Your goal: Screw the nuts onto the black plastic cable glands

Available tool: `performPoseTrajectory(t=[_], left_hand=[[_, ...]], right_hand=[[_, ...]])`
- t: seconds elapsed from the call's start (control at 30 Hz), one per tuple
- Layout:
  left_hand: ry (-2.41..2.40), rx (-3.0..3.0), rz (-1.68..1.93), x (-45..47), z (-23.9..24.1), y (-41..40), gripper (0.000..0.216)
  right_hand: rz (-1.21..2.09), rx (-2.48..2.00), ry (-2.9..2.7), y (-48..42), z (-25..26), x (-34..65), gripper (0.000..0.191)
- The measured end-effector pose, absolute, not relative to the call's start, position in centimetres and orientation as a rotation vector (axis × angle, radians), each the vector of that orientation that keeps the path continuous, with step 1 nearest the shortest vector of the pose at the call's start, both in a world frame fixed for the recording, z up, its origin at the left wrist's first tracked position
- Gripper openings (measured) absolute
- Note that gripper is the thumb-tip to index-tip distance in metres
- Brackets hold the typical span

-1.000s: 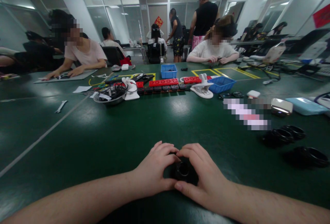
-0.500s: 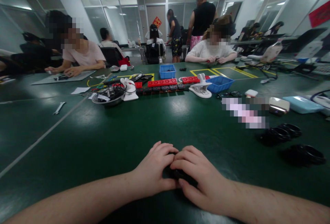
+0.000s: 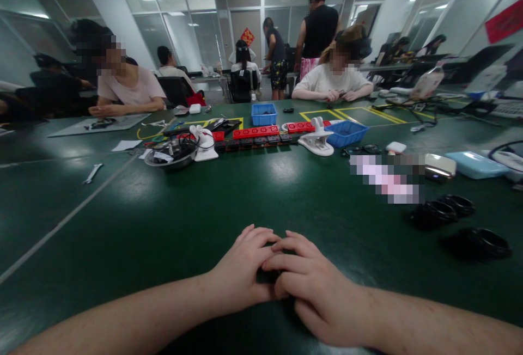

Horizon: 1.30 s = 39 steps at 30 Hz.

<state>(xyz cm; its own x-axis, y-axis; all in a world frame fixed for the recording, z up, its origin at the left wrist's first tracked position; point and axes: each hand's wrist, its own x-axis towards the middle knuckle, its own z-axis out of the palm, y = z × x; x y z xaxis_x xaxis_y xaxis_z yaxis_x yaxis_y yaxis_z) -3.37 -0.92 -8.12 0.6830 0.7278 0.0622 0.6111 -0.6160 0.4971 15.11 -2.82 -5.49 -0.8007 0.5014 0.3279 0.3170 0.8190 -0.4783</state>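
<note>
Close to the table's near edge, my left hand (image 3: 241, 265) and my right hand (image 3: 316, 284) meet with their fingers curled over a small black object (image 3: 267, 275). Only a dark patch of it shows between the thumbs and fingers, so its kind is hidden. The left hand closes round its left side, thumb underneath. The right hand's fingers are bent over its top and right, overlapping the left fingertips. Off to the right lie bundles that look like coiled black cable, one pair (image 3: 435, 212) and a single one (image 3: 480, 243).
Across the green table (image 3: 183, 208) run red sockets (image 3: 255, 132), with white clip stands (image 3: 316, 140), a metal bowl (image 3: 169, 160) of parts and blue bins (image 3: 347, 133) nearby. A wrench (image 3: 93, 173) lies left. Two people (image 3: 128, 85) (image 3: 335, 80) sit opposite.
My right fingers have shifted left and curled further over the black object, covering more of it. My left hand stays almost still. The person opposite on the left has drawn their hands together.
</note>
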Motion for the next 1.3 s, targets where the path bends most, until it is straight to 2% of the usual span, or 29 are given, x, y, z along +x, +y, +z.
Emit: performPoseTrajectory(t=[0.07,0.17,0.5,0.6,0.8,1.0,1.1,1.3], left_hand=[[1.038,2.441,0.363,-3.4,-8.1,-0.9,0.05],[1.02,2.418,0.353,-3.6,-8.1,-0.8,0.045],[1.015,2.393,0.324,-3.6,-7.8,-0.8,0.044],[1.03,2.392,0.335,-3.5,-7.8,-0.9,0.04],[1.023,2.419,0.334,-3.5,-7.9,-0.8,0.045],[1.026,2.443,0.35,-3.4,-7.9,-0.9,0.04],[1.024,2.446,0.338,-3.4,-7.9,-0.8,0.045],[1.032,2.454,0.334,-3.4,-8.2,-0.8,0.05]], right_hand=[[0.532,-0.614,-2.506,-2.9,-5.5,15.2,0.032],[0.488,-0.69,-2.351,-3.1,-5.7,15.4,0.037],[0.591,-0.97,-2.277,-2.7,-6.7,14.8,0.023],[0.629,-0.923,-2.313,-2.6,-6.5,14.7,0.019],[0.59,-0.696,-2.402,-2.8,-6.1,14.8,0.034],[0.441,-0.591,-2.474,-2.7,-6.4,15.2,0.022],[0.422,-0.529,-2.496,-2.4,-6.8,15.3,0.016],[0.418,-0.516,-2.563,-2.4,-6.3,15.4,0.018]])
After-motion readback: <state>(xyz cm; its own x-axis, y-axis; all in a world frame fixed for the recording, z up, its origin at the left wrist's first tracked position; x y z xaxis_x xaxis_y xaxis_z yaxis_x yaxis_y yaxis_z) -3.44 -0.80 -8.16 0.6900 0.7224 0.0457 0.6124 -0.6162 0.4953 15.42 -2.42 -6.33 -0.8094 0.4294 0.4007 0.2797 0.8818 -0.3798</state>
